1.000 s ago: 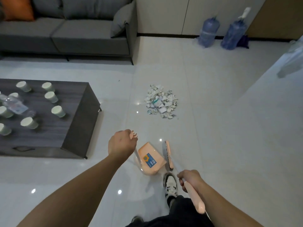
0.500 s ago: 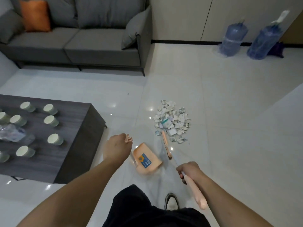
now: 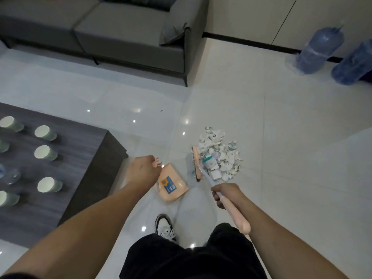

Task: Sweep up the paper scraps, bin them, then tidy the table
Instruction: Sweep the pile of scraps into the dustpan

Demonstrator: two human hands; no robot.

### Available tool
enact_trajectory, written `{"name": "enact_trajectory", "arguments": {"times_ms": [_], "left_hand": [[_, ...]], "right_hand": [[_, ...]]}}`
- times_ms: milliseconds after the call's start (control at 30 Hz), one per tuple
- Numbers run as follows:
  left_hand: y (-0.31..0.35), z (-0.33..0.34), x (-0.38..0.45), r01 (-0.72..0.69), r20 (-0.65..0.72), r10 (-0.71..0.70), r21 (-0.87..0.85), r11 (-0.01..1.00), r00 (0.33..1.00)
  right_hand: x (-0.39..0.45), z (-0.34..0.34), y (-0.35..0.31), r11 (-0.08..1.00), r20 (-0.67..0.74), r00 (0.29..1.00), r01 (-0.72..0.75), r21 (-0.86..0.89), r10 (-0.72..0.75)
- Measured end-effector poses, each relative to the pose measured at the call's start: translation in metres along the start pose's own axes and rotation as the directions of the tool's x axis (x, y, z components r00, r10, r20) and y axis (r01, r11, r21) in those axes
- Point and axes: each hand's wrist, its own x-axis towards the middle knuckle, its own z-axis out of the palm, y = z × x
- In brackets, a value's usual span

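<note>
contact has just been made – the peach plastic broom head (image 3: 196,164), gripped by the right hand (image 3: 225,195), now touches the white paper scraps (image 3: 220,154) on the floor, while the left hand (image 3: 142,172) holds the peach dustpan (image 3: 172,183) ready beside them.

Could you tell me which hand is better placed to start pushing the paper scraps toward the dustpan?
The right hand. It grips the broom, whose head already sits against the left edge of the paper scraps. The left hand holds the dustpan, set beside the pile.

Living room – sofa (image 3: 112,31), coffee table (image 3: 84,158)
</note>
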Motion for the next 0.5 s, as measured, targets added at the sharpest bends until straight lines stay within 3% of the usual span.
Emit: {"name": "enact_trajectory", "arguments": {"times_ms": [200,400,500], "left_hand": [[0.012,0.013,0.049,0.064,0.037,-0.069,0.136,0.989,0.997],[0.044,0.038,0.079,0.113,-0.003,-0.115,0.251,0.961,0.993],[0.069,0.039,0.093,0.126,-0.013,-0.128,0.283,0.951,0.992]], "right_hand": [[0.064,0.008,-0.069,0.985,0.216,0.974,-0.096,0.143,0.063],[0.151,0.004,-0.115,0.966,0.321,0.937,-0.202,0.164,0.141],[0.175,-0.02,-0.116,0.966,0.326,0.923,-0.243,0.084,0.204]]}}
